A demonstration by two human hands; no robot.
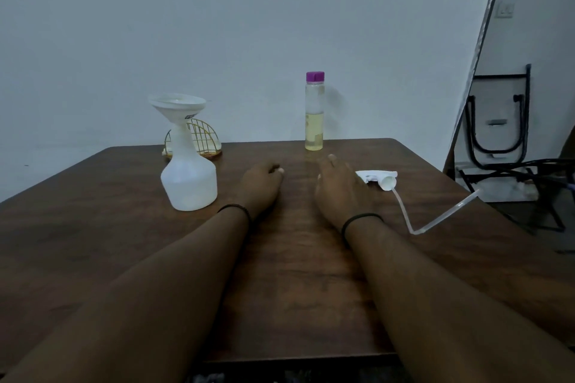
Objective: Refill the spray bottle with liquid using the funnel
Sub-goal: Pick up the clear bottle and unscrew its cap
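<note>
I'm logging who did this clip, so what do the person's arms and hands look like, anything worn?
Both forearms are bare, no sleeves or gloves. The left hand and right hand each have a thin dark band at the wrist. No rings or markings show.

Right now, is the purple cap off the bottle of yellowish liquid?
No, the purple cap sits closed atop the liquid bottle, which stands untouched on the table.
</note>
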